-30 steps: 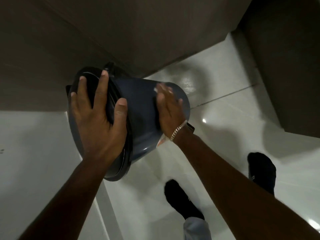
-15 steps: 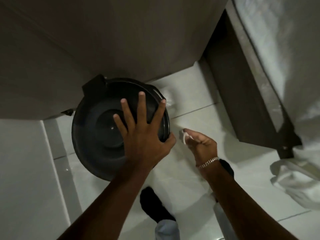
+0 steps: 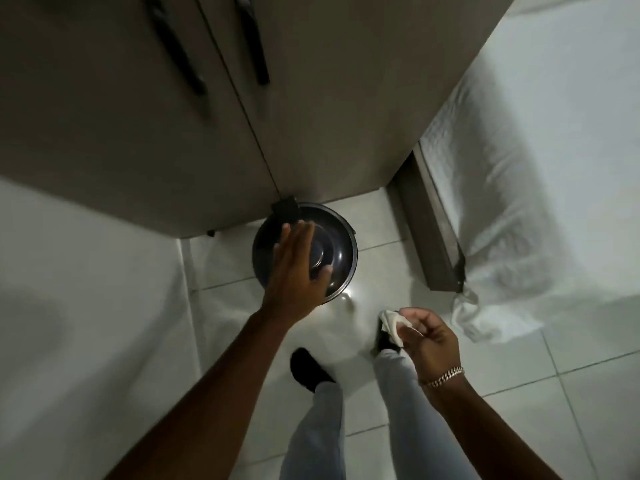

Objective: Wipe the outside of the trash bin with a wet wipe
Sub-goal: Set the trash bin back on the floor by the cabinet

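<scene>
Our left hand (image 3: 294, 268) hovers spread over the upright bin (image 3: 341, 261); our right hand (image 3: 427, 337) pinches the wipe (image 3: 391, 323).

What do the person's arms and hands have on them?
Both arms are bare, with no sleeves and no gloves. The left hand wears nothing at all: no ring or watch shows. The right hand has a chunky silver-coloured chain bracelet around its wrist. Below the arms you can see light grey trousers.
</scene>
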